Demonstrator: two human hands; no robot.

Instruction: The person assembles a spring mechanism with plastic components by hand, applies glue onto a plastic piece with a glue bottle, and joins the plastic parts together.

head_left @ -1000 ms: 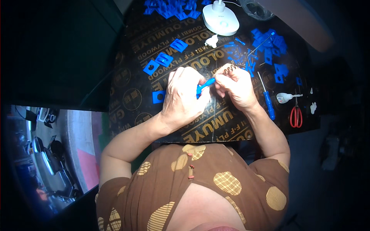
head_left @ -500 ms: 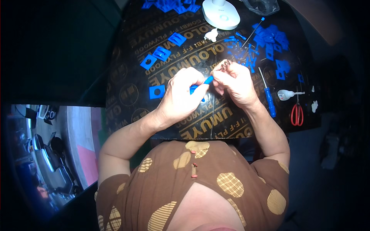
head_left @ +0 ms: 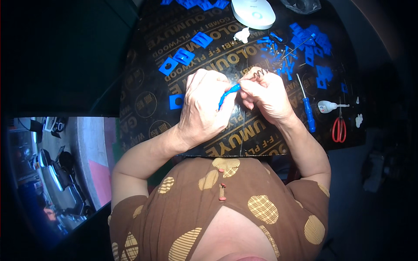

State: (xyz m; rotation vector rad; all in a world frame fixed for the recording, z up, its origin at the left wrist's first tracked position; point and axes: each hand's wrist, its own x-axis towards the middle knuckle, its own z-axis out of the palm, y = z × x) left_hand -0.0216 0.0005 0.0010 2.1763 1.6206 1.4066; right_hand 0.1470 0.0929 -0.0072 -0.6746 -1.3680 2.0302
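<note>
A slim blue plastic piece (head_left: 229, 92) runs slantwise between my hands over the near part of the table. My left hand (head_left: 201, 103) is closed around its lower part, so much of it is hidden. At its upper right end, my right hand (head_left: 269, 95) is closed with thumb and forefinger pinched together on the tip. A dark coil spring (head_left: 261, 73) lies against the right forefinger; whether it is gripped or looped there I cannot tell. Just left of my left hand lies a square blue plate with a round hole (head_left: 176, 102).
Blue plates (head_left: 184, 56) lie at the left. Past my right hand are small blue parts (head_left: 285, 67) with metal rods and a heap of blue plates (head_left: 320, 41). A blue-handled screwdriver (head_left: 308, 114), white squeeze bottle (head_left: 327, 106) and red-handled scissors (head_left: 339, 130) lie right; a white lamp base (head_left: 254, 17) stands behind.
My left hand has turned and shifted slightly left, leaving more of the blue piece showing. My right hand keeps its pinch. The whole view has shifted a little.
</note>
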